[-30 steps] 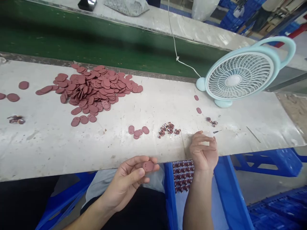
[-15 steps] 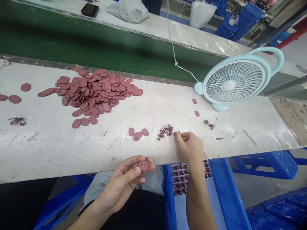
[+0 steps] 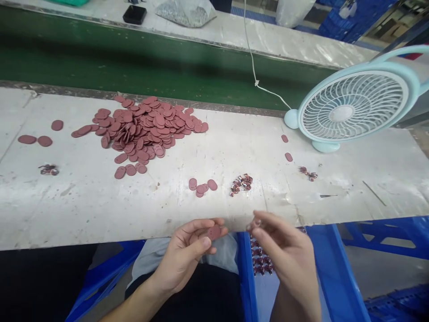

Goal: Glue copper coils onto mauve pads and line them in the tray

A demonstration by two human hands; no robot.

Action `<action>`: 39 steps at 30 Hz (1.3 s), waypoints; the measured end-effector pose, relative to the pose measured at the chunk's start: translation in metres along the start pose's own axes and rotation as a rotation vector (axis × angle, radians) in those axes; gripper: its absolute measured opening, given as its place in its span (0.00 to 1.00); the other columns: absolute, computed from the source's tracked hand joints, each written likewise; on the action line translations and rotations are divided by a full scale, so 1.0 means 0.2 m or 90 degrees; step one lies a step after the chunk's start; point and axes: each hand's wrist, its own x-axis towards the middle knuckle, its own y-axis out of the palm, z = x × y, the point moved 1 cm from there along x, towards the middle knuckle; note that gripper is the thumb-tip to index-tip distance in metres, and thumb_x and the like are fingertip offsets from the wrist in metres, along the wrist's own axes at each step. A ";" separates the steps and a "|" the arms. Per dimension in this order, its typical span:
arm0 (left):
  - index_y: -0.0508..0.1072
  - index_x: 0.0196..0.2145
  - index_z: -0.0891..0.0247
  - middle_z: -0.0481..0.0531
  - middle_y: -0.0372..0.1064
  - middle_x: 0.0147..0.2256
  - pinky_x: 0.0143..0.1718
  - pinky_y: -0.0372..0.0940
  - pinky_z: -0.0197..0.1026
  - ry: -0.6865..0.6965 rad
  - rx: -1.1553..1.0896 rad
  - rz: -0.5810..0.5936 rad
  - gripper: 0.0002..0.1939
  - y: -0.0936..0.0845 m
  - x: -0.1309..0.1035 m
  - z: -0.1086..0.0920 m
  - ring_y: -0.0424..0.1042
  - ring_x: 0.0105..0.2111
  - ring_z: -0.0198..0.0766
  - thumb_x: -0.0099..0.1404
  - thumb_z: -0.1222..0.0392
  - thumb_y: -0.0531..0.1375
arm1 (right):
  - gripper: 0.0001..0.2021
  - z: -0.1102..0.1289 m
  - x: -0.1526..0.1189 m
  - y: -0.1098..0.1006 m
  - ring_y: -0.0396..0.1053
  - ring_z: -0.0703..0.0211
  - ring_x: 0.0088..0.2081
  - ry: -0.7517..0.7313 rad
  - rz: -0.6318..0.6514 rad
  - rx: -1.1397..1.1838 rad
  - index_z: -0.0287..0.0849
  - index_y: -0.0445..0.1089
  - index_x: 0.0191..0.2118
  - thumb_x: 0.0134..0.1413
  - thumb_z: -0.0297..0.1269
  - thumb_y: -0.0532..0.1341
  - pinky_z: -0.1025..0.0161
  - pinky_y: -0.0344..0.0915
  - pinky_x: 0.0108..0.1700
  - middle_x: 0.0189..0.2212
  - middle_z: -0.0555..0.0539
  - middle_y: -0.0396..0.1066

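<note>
My left hand, just off the table's front edge, pinches a reddish-brown oval disc with tiny holes between thumb and fingers. To its right, my right hand is closed on a small part with copper and pale bits; motion blur hides its exact shape. Beyond the hands lies a little heap of similar small parts with wire-like ends. Several loose oval discs rest left of that heap. A large pile of the same discs spreads farther back.
A light-blue fan stands at the right, its white cable running back over the green strip. Below the table edge, a blue tray holds rows of small parts, partly covered by my right arm. More small parts lie near the fan.
My right hand has drawn back from the small heap toward my left hand, carrying a small part. The left hand still holds the disc. The camera view has shifted somewhat.
</note>
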 end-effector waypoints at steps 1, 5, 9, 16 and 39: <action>0.80 0.43 0.56 0.53 0.77 0.52 0.37 0.72 0.30 0.015 0.012 0.007 0.11 0.00 0.00 0.01 0.77 0.51 0.44 0.64 0.67 0.65 | 0.11 0.01 -0.04 0.03 0.77 0.56 0.38 -0.007 0.056 0.065 0.51 0.77 0.47 0.57 0.36 0.68 0.60 0.75 0.40 0.37 0.47 0.78; 0.80 0.44 0.55 0.52 0.78 0.51 0.42 0.73 0.34 0.080 0.082 0.039 0.12 0.01 0.00 0.02 0.77 0.49 0.41 0.63 0.66 0.66 | 0.11 0.03 -0.12 0.14 0.77 0.57 0.41 -0.006 0.144 0.165 0.52 0.79 0.44 0.59 0.29 0.65 0.62 0.76 0.43 0.41 0.47 0.78; 0.80 0.45 0.55 0.52 0.77 0.52 0.49 0.72 0.40 0.110 0.138 0.051 0.13 0.00 0.00 0.03 0.76 0.49 0.41 0.64 0.68 0.65 | 0.11 0.01 -0.12 0.18 0.78 0.57 0.40 0.016 0.118 0.187 0.52 0.78 0.44 0.59 0.29 0.66 0.62 0.76 0.43 0.40 0.48 0.79; 0.80 0.41 0.56 0.51 0.79 0.50 0.48 0.73 0.40 0.089 0.105 0.032 0.11 0.01 -0.01 0.04 0.78 0.46 0.39 0.63 0.69 0.66 | 0.06 0.02 -0.11 0.19 0.78 0.57 0.38 0.057 0.139 0.175 0.48 0.78 0.41 0.58 0.31 0.67 0.61 0.77 0.42 0.38 0.47 0.80; 0.83 0.33 0.57 0.52 0.81 0.45 0.47 0.75 0.41 0.143 0.198 -0.038 0.07 0.01 -0.02 0.03 0.79 0.48 0.44 0.61 0.69 0.68 | 0.03 0.05 -0.08 0.22 0.74 0.65 0.33 0.127 0.162 0.293 0.46 0.76 0.38 0.57 0.35 0.69 0.68 0.73 0.39 0.32 0.50 0.77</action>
